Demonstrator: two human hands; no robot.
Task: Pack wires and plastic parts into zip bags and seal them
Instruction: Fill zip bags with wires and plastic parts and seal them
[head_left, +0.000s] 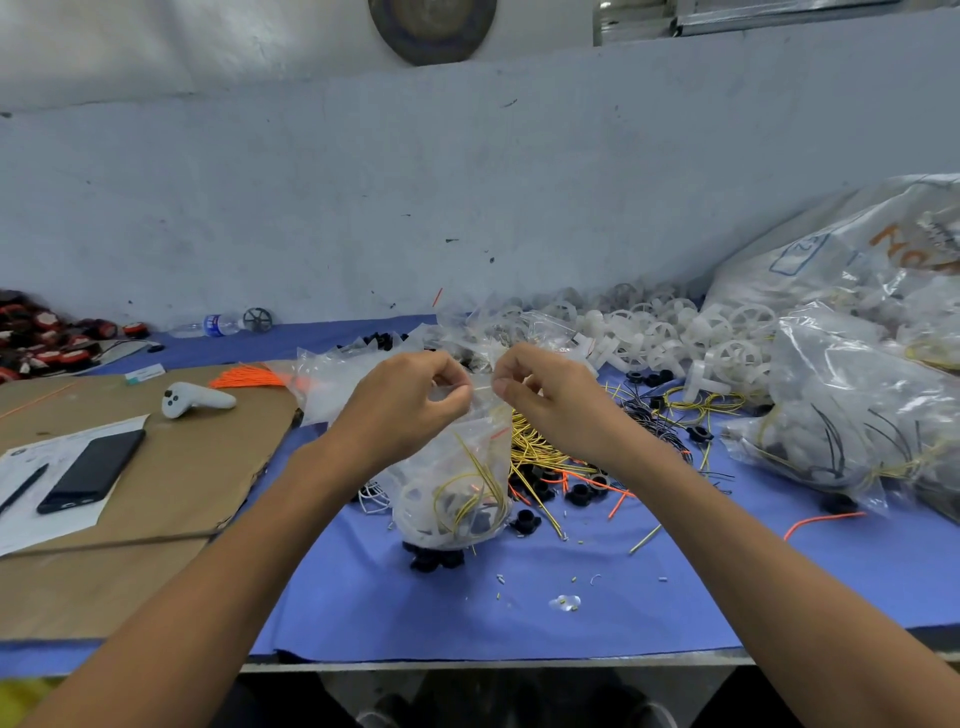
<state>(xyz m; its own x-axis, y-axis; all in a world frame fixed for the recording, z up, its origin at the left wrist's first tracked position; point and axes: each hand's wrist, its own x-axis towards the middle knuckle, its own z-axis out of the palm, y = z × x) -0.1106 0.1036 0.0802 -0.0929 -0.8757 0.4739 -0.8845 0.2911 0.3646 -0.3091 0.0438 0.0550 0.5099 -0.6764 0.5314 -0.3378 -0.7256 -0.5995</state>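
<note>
Head view. Small clear plastic zip bag (452, 483) stands upright at centre, its bottom resting on a few black plastic parts on the blue cloth table cover (467, 613). Inside the bag: yellow wires, a white spoked plastic piece, dark parts and an orange bit.

Left hand (415, 402) pinches the bag's top edge on the left side, fingers curled. Right hand (545, 395) pinches the same top edge on the right side, fingers curled too. The hands are close together with a small gap between them. Cannot tell if the zip strip is sealed.

- Just right of the bag: loose pile of yellow wires (535, 441), with black round plastic caps (579, 491) and short orange wire pieces mixed in.
- Behind and right of the bag: heap of white spoked plastic wheels (675, 332).
- Far right of the bag: large filled clear plastic sacks (857, 405).
- Behind and left of the bag: crumpled empty clear bags (332, 379), with a bundle of orange wires (249, 375) beside them.
- Left of the bag: brown cardboard sheet (197, 467) carrying a white handheld controller (195, 399), a black phone (93, 470) and a printed paper sheet (31, 499).
- Far behind and left of the bag, by the wall: clear water bottle (213, 325).
</note>
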